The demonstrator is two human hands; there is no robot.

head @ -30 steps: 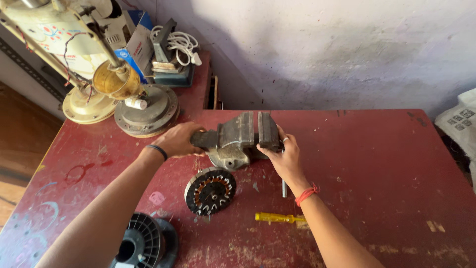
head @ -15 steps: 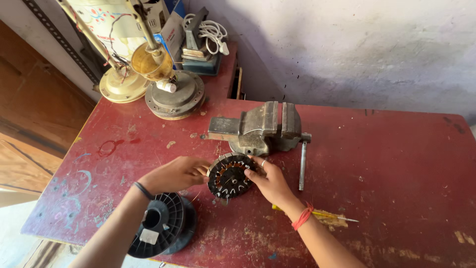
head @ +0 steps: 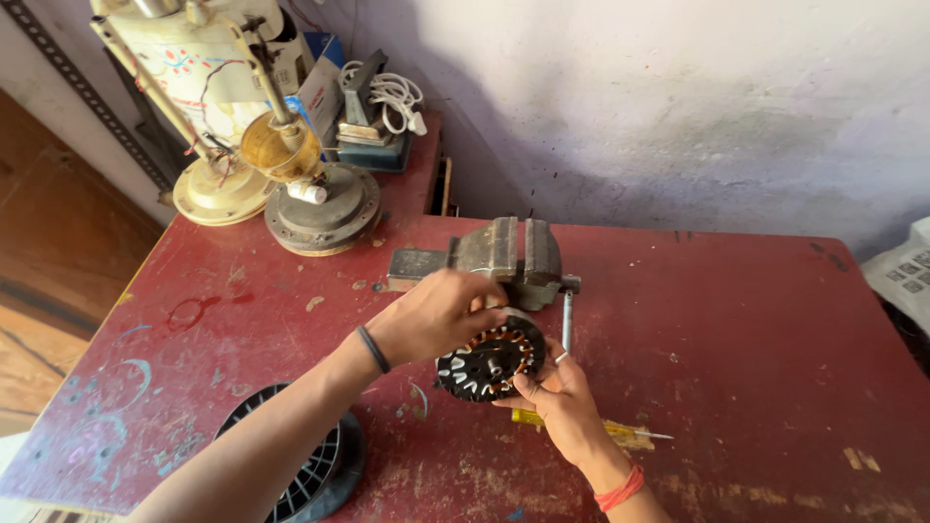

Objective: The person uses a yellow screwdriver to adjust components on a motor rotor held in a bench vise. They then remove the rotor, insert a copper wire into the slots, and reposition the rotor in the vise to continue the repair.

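A black round motor stator with copper windings is lifted off the red table, tilted toward me. My left hand grips its upper left rim, and my right hand holds its lower right rim from below. Just behind the stator stands a grey bench vise with its handle bar hanging down on the right. A yellow-handled screwdriver lies on the table under my right wrist.
A black plastic spool sits at the near left edge. Two round fan bases with stands crowd the far left corner, next to a white cable coil. A whitewashed wall closes off the back.
Both hands have raised the stator from the table surface and brought it closer to the vise. The camera has come nearer.
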